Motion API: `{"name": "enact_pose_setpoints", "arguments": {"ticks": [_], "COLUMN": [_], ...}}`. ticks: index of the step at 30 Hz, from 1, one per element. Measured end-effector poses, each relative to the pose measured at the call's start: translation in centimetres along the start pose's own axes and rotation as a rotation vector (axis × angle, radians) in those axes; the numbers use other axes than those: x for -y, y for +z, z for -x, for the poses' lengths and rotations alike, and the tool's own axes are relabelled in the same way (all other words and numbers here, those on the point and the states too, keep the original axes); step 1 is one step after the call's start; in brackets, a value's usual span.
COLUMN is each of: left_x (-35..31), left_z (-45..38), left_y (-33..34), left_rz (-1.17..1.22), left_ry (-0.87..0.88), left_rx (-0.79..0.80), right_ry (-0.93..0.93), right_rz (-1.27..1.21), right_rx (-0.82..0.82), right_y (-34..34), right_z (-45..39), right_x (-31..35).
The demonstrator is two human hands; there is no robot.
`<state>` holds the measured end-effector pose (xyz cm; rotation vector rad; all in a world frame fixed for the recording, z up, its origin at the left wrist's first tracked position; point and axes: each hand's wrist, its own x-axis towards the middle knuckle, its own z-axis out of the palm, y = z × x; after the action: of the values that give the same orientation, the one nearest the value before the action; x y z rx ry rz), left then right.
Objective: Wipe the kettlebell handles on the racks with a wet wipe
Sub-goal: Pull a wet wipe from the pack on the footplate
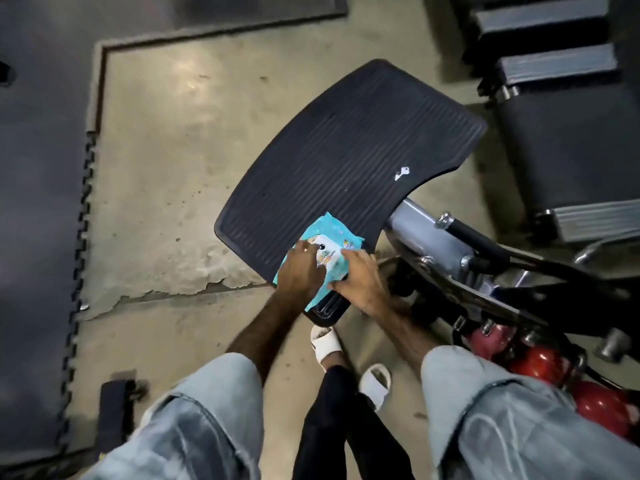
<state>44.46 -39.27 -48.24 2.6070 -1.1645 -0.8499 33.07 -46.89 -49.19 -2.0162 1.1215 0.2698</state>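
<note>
A turquoise pack of wet wipes lies on the near corner of a black ribbed platform. My left hand rests flat on the pack's left half, fingers spread over its label. My right hand lies on the pack's right edge with its fingertips at the label; whether it pinches anything is hidden. Red kettlebells sit low at the right, under a dark metal frame. No loose wipe shows.
The platform sits on a grey machine arm. Black weight-machine parts stand at the upper right. Dark rubber mats border the concrete floor on the left. My feet in white slides stand below the platform.
</note>
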Motion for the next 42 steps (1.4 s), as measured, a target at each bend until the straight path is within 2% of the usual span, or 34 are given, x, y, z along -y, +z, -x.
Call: {"name": "enact_pose_setpoints", "arguments": {"ticks": [4,8,15,23,27,29,31,33,36,39,42], "left_x": [0.1,-0.5,-0.5,0.8,2.6,3.3,4.1,4.7,5.2,4.5,3.8], "left_z": [-2.4,-2.9,-3.4,-4.0,-4.3,-4.0,-3.8,-3.3,-2.8,-3.0,-3.3], "left_y": [2.2,2.6,1.7,0.1,-1.8,-2.6,-2.7,-2.3,-1.6,0.0,1.3], "left_rz": [-0.173,-0.250,-0.248,-0.123,0.107,0.240,0.274,0.152,-0.339,-0.495,-0.480], "left_ry": [-0.032,-0.033,-0.004,0.006,-0.019,-0.033,-0.092,-0.146,0.021,0.268,0.314], "left_rx": [-0.042,-0.082,-0.038,0.017,0.106,0.031,-0.104,-0.229,-0.360,-0.211,-0.179], "right_ry": [-0.037,-0.074,-0.086,-0.063,-0.056,-0.061,-0.051,-0.069,-0.117,-0.131,-0.127], "right_rz": [0.068,0.061,0.125,0.114,0.129,0.144,0.160,0.195,0.244,0.310,0.362], "right_rx": [-0.111,-0.247,-0.261,-0.306,-0.279,-0.284,-0.253,-0.274,-0.265,-0.266,-0.301], "right_y": [3.1,4.5,4.4,4.4,4.1,4.0,4.0,4.0,4.2,4.5,4.8], "right_z": [-1.9,-2.3,-2.3,-2.2,-2.1,-2.0,-1.9,-1.9,-2.1,-2.4,-2.4], "right_x": [-1.2,-1.9,-1.7,-1.2,-1.0,-0.9,-0.8,-0.7,-0.6,-0.4,-0.3]}}
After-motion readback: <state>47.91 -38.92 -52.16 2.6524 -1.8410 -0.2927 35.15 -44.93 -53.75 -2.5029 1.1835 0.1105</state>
